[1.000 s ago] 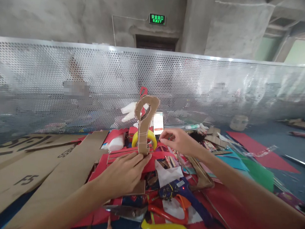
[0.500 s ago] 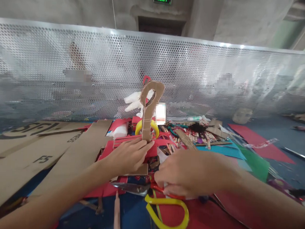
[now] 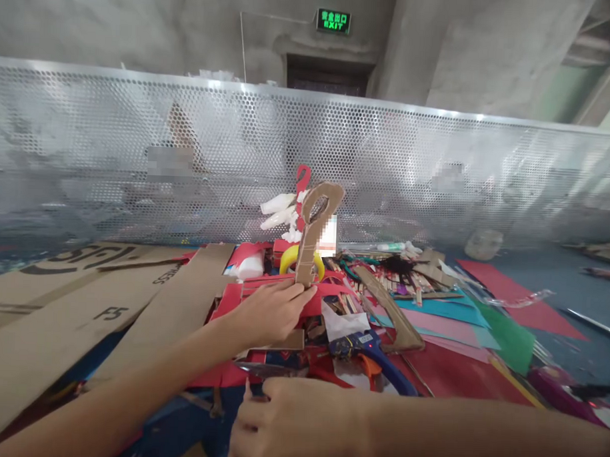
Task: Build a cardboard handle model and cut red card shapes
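Note:
My left hand (image 3: 272, 311) is closed on the lower end of a cardboard piece (image 3: 317, 232) that stands up, tilted slightly right, with a looped hook-like top. My right hand (image 3: 288, 421) is low in the middle, fingers curled down. A pale pink pointed tip (image 3: 248, 388) shows at those fingers; whether they grip it is hidden. Just above them lie scissors (image 3: 263, 369), blade visible, handles mostly covered. A blue hot glue gun (image 3: 380, 358) with an orange trigger rests beyond my right hand, its nozzle end near white paper (image 3: 344, 320).
Flat cardboard (image 3: 46, 313) spreads across the left. Behind the cardboard piece are a yellow tape roll (image 3: 288, 258) and a red-and-white figure (image 3: 302, 198). Coloured paper (image 3: 506, 339) and scraps lie right, with a purple glue gun (image 3: 562, 391). A perforated metal panel (image 3: 397, 165) closes the back.
My right hand has moved left and toward me, uncovering the blue glue gun and covering the scissors' yellow handle. My left hand keeps its hold on the cardboard piece. The view has tilted up.

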`<control>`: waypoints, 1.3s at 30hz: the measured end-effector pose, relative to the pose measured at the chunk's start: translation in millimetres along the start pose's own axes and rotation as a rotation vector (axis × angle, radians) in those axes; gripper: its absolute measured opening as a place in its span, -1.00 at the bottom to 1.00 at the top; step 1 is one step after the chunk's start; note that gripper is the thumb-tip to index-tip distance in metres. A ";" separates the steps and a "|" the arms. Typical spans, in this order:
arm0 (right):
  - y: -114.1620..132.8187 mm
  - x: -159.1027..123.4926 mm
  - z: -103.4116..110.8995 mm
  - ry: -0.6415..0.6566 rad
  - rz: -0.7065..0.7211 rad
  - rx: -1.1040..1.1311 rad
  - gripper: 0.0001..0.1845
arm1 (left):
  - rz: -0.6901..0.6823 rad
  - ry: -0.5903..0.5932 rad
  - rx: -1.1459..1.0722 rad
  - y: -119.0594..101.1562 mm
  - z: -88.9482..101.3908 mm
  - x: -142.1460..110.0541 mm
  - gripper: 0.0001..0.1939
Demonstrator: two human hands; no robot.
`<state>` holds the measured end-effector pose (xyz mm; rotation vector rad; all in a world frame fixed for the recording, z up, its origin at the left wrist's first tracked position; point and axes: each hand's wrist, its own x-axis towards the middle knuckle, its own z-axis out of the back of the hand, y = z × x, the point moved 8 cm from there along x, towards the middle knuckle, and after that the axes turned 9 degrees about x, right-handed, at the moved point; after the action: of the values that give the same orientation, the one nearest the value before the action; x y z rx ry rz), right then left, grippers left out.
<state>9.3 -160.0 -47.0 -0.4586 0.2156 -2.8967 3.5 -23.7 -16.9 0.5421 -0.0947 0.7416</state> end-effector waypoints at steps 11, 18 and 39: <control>-18.7 -28.6 55.6 0.040 -0.043 0.326 -0.74 | -0.030 -0.021 0.019 -2.0 -2.9 -1.2 -0.48; -110.5 -146.5 129.8 -0.795 -0.742 0.490 -0.69 | -0.043 -0.027 0.047 -3.6 -4.2 -2.8 -0.45; -179.8 -178.0 65.1 -0.690 -1.048 0.582 -0.80 | -0.091 -0.087 0.115 -5.1 -2.1 -2.4 -0.46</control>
<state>164.6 45.9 -6.0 -1.7783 -1.2703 -3.1304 4.9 -27.3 -21.5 0.6846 -0.1077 0.6372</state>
